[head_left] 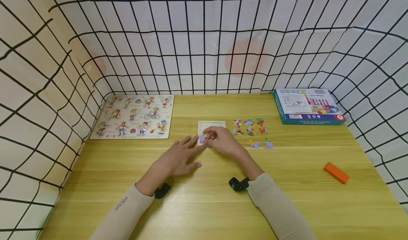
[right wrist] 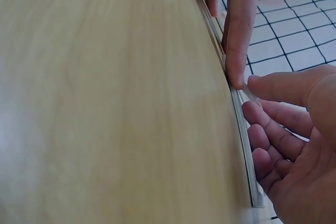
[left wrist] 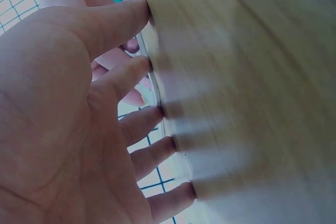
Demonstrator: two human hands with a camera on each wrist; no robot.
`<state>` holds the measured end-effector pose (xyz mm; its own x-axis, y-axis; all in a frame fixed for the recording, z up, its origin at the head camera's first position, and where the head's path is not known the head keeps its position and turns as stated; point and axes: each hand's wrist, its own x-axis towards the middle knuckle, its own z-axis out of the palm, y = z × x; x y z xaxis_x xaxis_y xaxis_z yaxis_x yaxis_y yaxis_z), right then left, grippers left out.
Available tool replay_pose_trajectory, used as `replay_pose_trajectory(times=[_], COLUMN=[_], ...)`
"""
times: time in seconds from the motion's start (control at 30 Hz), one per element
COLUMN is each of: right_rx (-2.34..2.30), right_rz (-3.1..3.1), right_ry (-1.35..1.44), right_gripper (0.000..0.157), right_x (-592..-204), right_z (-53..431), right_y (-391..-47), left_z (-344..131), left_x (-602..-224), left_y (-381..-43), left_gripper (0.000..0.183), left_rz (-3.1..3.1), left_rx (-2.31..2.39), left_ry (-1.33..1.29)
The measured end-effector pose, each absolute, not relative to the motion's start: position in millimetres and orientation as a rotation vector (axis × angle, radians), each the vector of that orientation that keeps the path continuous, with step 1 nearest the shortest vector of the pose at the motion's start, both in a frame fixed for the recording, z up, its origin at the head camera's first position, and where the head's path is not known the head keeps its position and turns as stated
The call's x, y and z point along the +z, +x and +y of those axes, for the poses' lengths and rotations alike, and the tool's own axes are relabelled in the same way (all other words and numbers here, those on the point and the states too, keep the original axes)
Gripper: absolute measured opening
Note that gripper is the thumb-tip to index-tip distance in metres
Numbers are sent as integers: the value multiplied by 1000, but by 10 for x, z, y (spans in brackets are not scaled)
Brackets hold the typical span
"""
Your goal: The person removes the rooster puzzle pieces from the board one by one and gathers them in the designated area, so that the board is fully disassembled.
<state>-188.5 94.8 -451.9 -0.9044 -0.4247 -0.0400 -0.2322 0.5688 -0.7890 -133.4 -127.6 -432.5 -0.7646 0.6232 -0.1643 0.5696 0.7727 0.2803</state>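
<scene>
A small white puzzle tray point(head_left: 211, 122) lies near the middle of the table. My right hand point(head_left: 224, 141) is over it, thumb and index finger pinching a thin puzzle piece point(right wrist: 251, 96) that stands tilted at the tray's near edge in the right wrist view. A purple patch point(head_left: 202, 139) shows at the tray's lower left corner, beside the fingertips. My left hand point(head_left: 180, 157) spreads its fingers, with the index fingertip right at the tray's near left edge; in the left wrist view its other fingertips point(left wrist: 181, 195) rest on the table.
Several loose puzzle pieces point(head_left: 250, 130) lie in rows right of the tray. A picture board point(head_left: 127, 126) with sports figures is at the back left. A boxed bead set point(head_left: 309, 107) sits at the back right, an orange block point(head_left: 336, 172) nearer on the right. Wire mesh point(head_left: 207, 38) surrounds the table.
</scene>
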Motion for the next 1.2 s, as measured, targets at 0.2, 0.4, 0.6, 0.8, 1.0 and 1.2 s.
replay_pose_trajectory(times=[0.2,0.4,0.6,0.8,1.0,1.2], right_rx=[-1297,-1320,-1347,-1406,-1470,-1439], right_rz=[2593,2603,2632,2635,2593,2619], right_ry=[-476,-453,-438,-377,-332,-293], right_gripper=[26,23,20,16,16,17], right_x=[-4519,-4527,-4516,-4479,-4409,-4337], right_z=[947,942,972,1082,1277,1554], right_y=[-1878,-1878,-1881,-1899,-1877,-1814], left_z=[-1277,-1277,-1274,-1253,-1250,-1263], left_x=[-4322,-4321,-4327,-4340,-4348,-4353], left_y=[-1325,-1319,-1318,-1332,-1337,-1335], left_gripper=[64,64,63,62,63,64], left_rz=[2716,2716,2719,2725,2725,2723], left_rx=[304,306,297,300,282,295], left_ry=[915,908,900,906,895,892])
